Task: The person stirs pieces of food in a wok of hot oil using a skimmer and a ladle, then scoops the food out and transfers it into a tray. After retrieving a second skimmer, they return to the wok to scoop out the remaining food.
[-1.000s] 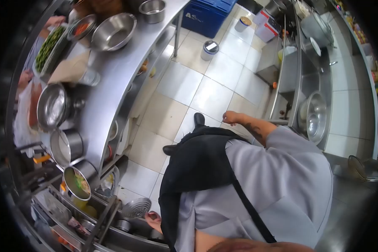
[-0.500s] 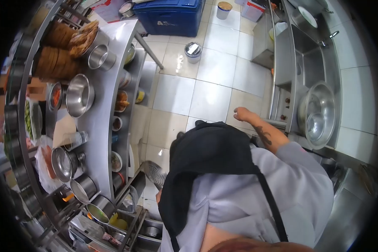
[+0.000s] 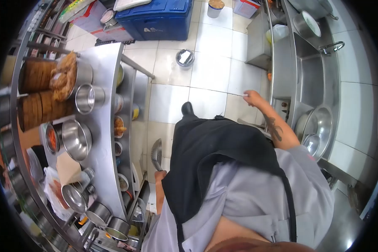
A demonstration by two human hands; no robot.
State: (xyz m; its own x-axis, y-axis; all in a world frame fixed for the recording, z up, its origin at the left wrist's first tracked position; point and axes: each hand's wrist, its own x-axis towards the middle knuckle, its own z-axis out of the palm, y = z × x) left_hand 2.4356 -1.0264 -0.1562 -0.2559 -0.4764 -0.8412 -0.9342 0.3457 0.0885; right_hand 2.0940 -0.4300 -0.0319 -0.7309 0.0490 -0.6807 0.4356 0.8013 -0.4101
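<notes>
On the left side of my body, my left hand (image 3: 160,175) is closed round the handle of a metal skimmer (image 3: 156,154), whose perforated bowl hangs over the floor beside the steel table (image 3: 107,138). My right hand (image 3: 252,98) is held out at the right, over the tiles near the sink counter. Its fingers are curled, with a small pale bit at their tips that is too small to name. The black apron (image 3: 222,155) covers my front, and one black boot (image 3: 187,109) shows ahead of it.
Metal bowls (image 3: 76,140), pots (image 3: 89,98) and wooden steamers (image 3: 38,75) crowd the left table. A lidded tub (image 3: 185,59) stands on the floor, before a blue cooler (image 3: 155,21). On the right are a sink (image 3: 311,63) and a large steel basin (image 3: 325,126).
The table, tub and sink area have shifted in view as I moved. My left hand and the skimmer show more fully. A boot has come forward, and my right hand appears higher and farther right.
</notes>
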